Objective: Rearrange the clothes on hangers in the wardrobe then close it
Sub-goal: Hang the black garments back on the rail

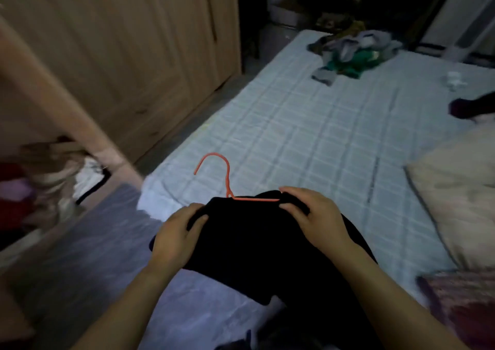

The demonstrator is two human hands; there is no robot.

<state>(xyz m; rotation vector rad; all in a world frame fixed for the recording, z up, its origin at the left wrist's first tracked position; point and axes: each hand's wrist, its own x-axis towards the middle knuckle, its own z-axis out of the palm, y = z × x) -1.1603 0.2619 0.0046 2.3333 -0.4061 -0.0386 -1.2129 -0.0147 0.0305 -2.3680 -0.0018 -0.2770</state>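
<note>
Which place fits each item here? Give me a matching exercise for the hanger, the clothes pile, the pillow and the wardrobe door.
Items:
1. orange hanger
2. pile of clothes
3. pillow
4. wardrobe door

Places:
A. far end of the bed
B. right edge of the bed
C. left of the bed
D. in the black garment held by both hands

Pairs: 1-D, 2-A, 3-B, 4-C

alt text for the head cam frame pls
Two bare hands, left hand and right hand, grip a black garment draped on a thin orange plastic hanger over a pale blue checked bed. A wooden wardrobe stands at left.
</note>
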